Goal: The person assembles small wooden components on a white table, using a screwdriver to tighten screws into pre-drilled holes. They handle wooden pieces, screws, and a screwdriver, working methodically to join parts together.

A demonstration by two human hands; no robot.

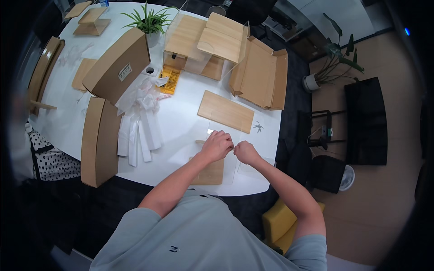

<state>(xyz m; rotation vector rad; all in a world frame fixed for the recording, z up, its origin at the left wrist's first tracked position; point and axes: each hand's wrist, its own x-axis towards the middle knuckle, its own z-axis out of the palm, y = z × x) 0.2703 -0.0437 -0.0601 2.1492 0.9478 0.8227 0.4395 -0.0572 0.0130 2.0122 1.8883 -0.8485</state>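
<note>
My left hand (217, 145) is closed over a light wooden strip (200, 142), whose end shows to the left of the fingers. Right beside it, my right hand (246, 152) is pinched in a fist, nearly touching the left fingertips. What it grips is too small to make out. A clear plastic panel (229, 174) stands or lies under the hands; its edges are faint. Nearer to me, a small wooden board (211, 174) lies at the table edge, partly behind my left forearm. Beyond the hands lies a longer wooden board (226, 111), with small metal pieces (258, 127) to its right.
Brown cardboard boxes (100, 140) stand on the left of the white table (176, 158), next to white foam strips (133, 140) and crumpled plastic wrap (143, 97). At the back are a wood-and-clear-plastic shelf (185, 36), an open carton (258, 74), a yellow packet (170, 79) and a potted plant (151, 22).
</note>
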